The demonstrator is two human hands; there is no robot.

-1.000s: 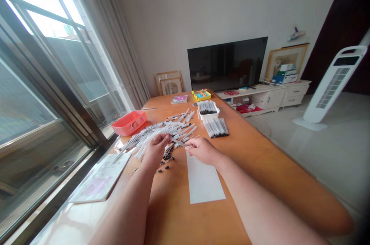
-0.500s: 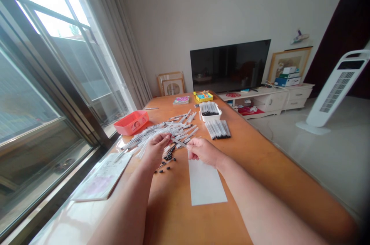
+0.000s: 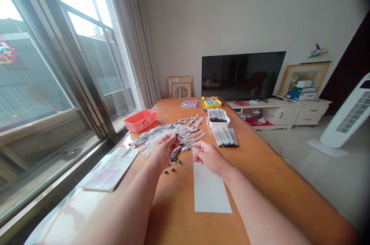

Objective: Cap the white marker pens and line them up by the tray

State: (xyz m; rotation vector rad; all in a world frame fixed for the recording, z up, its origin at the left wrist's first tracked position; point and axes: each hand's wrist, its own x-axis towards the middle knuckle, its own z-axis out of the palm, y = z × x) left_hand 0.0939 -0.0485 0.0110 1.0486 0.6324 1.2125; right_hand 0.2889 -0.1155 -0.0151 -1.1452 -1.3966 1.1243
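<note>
A clear-barrelled pen [image 3: 185, 143] stretches between my two hands above the table. My left hand [image 3: 166, 147] pinches its far-left end, where a bit of black shows at the fingertips. My right hand [image 3: 208, 156] grips the other end between thumb and fingers. Just under my hands lie several loose black pen caps [image 3: 175, 156]. Behind my left hand spreads a heap of pens [image 3: 162, 133]. A row of black-tipped pens [image 3: 225, 137] lies right of the heap, in front of a white basket [image 3: 219, 124] filled with more. Below my right hand rests a white paper sheet [image 3: 212, 195].
A red-orange plastic box [image 3: 140, 120] stands left of the heap, and a notebook [image 3: 111, 171] lies near the window side. At the table's far end are a yellow box [image 3: 212, 103] and a colourful booklet [image 3: 189, 103]. The table's right edge drops to the floor.
The view has tilted up and turned slightly left, so things sit further right and mostly lower. Both hands keep hold of the pen, with little change in their pose.
</note>
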